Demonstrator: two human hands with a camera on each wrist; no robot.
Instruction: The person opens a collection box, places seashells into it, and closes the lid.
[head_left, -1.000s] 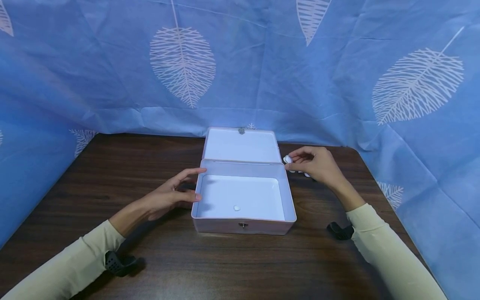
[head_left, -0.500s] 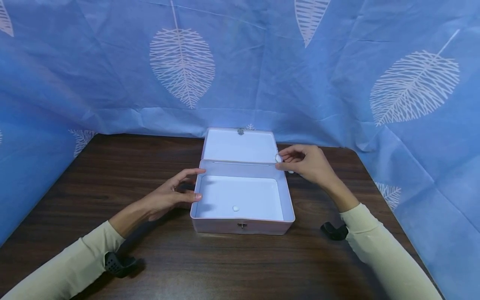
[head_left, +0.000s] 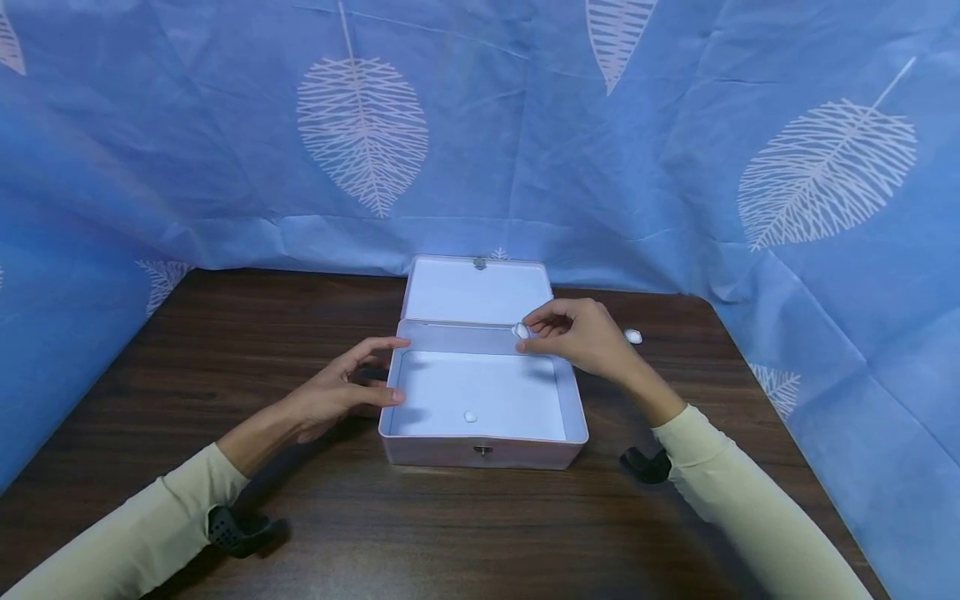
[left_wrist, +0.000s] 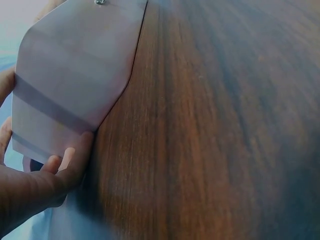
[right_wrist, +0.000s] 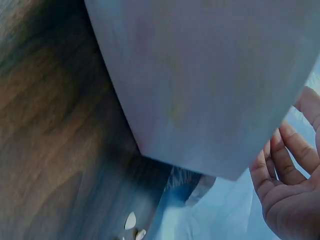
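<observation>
A pale pinkish-white hinged box (head_left: 480, 450) with a metal clasp stands on the wooden table, its lid (head_left: 480, 287) tipped back. My left hand (head_left: 337, 392) rests at the box's left side, its index finger and thumb tips at the rim; the left wrist view shows its fingers spread against the outer wall. Between the thumb and fingertips of my right hand (head_left: 581, 333), a small white shell-like piece (head_left: 521, 331) is pinched over the box's back right part. A similar white piece (head_left: 470, 417) lies on the box floor. In the right wrist view, the box hides the right fingertips.
To the right of the box, a few more white pieces (head_left: 633, 336) lie on the table (head_left: 300, 517), partly hidden behind the right hand; the right wrist view shows white pieces (right_wrist: 130, 220) by the table edge. A blue leaf-patterned cloth (head_left: 480, 125) hangs behind and along both sides.
My right hand has moved left with the white piece, from the table beside the box to above the box's inside. My left hand has stayed at the box's left rim.
</observation>
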